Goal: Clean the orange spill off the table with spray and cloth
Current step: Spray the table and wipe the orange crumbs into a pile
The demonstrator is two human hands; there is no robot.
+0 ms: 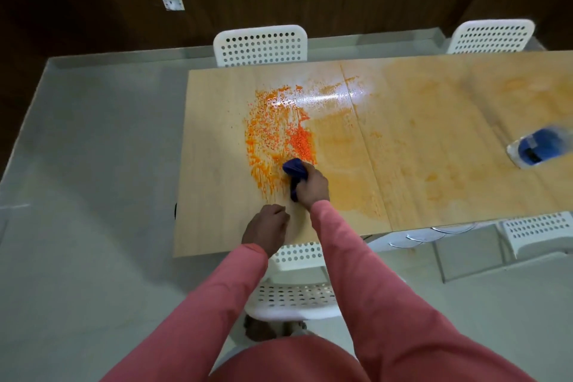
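Observation:
A bright orange spill [276,130] covers the left part of the light wooden table [214,149], with paler orange smears spreading to the right. My right hand [313,184] grips a bunched dark blue cloth [294,170] and presses it on the spill's near edge. My left hand [266,228] rests on the table near its front edge, fingers curled, holding nothing. A spray bottle with blue liquid [539,147] lies on its side at the far right of the table.
White perforated chairs stand around the table: two on the far side [260,45] [491,36], one right in front of me [294,291], another at the near right [539,231]. Pale floor lies left of the table; a dark wood wall is behind.

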